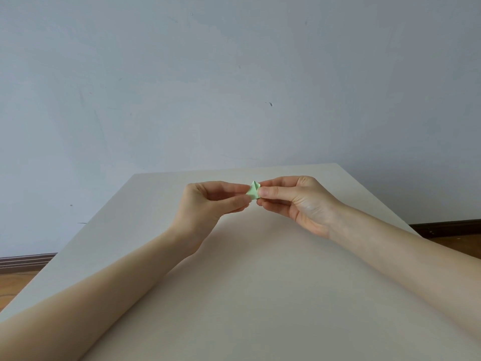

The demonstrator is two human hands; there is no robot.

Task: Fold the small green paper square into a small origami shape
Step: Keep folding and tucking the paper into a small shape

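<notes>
**A:** What fills the view?

**B:** A pale blue-grey wall behind, scuffed in places, and below it a broad cream counter running toward the viewer. Two bare forearms reach in from the bottom corners.

**A:** And the hands?

**B:** They meet above the far part of the counter. The left hand has its fingers curled, thumb and fingertips pinching. The right hand does the same, thumb laid over its forefinger.

**A:** Where is the paper?

**B:** Between them — the small green paper, already folded into a tiny pointed shape, is held by both hands in the air, its tip poking up just above the fingertips.
</notes>
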